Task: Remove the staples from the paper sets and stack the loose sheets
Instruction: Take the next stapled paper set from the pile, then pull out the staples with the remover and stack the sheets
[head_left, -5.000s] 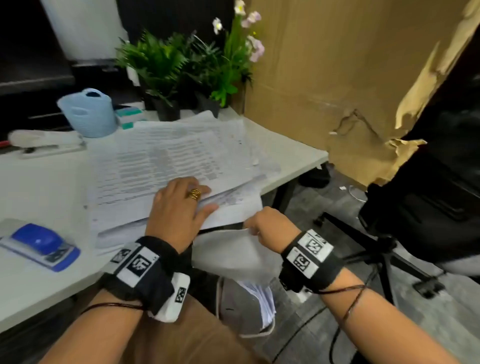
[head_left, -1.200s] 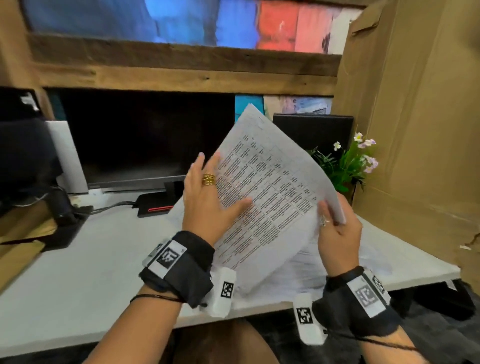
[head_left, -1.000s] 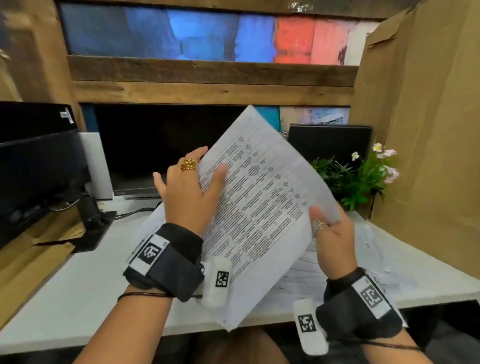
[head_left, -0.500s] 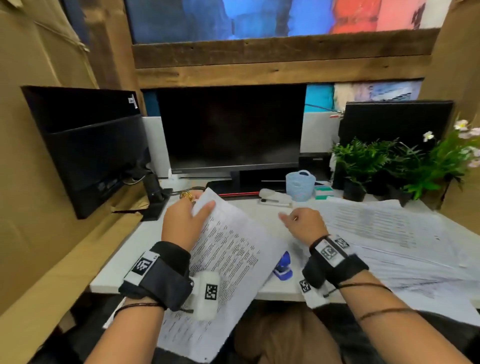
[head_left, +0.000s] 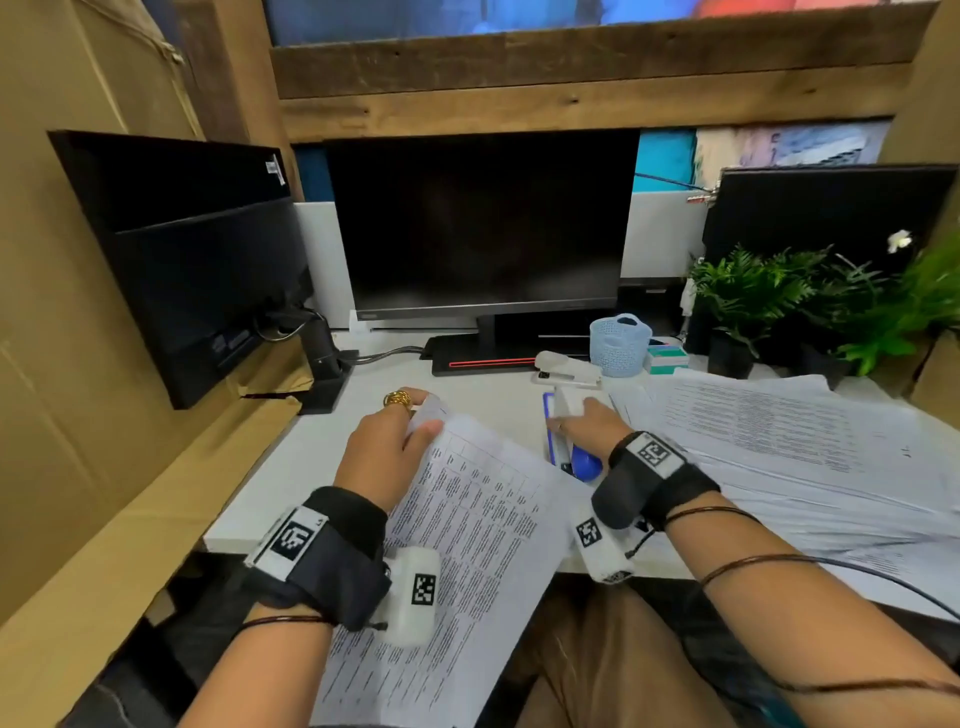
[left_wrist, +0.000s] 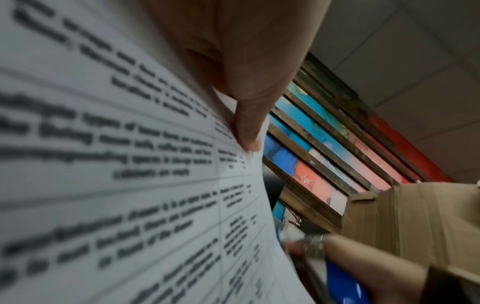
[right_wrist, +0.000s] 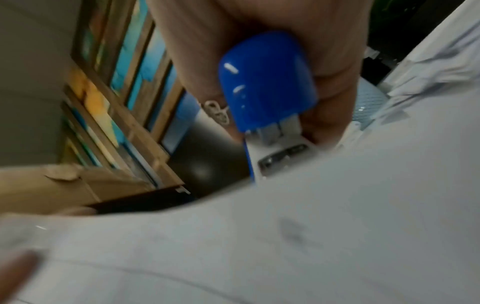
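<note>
A printed paper set (head_left: 457, 551) lies across the desk's front edge and hangs over my lap. My left hand (head_left: 395, 441) pinches its far corner, thumb on top; the left wrist view shows the thumb (left_wrist: 246, 127) on the sheet (left_wrist: 116, 164). My right hand (head_left: 582, 421) grips the blue and white staple remover (head_left: 576, 452), just right of the paper. In the right wrist view my fingers curl round the blue staple remover (right_wrist: 267, 82), with white paper (right_wrist: 259, 246) below it. A spread pile of printed sheets (head_left: 779, 447) covers the desk's right side.
The white desk (head_left: 322, 457) carries a dark monitor (head_left: 478, 228) at the back and a second screen (head_left: 187, 249) on the left. A white stapler (head_left: 566, 369), a light blue basket (head_left: 618, 345) and potted plants (head_left: 810, 306) stand behind the papers. Cardboard walls (head_left: 78, 364) close both sides.
The paper set came down from in front of me onto the desk edge. My right hand let go of it, reached forward and took hold of the blue staple remover.
</note>
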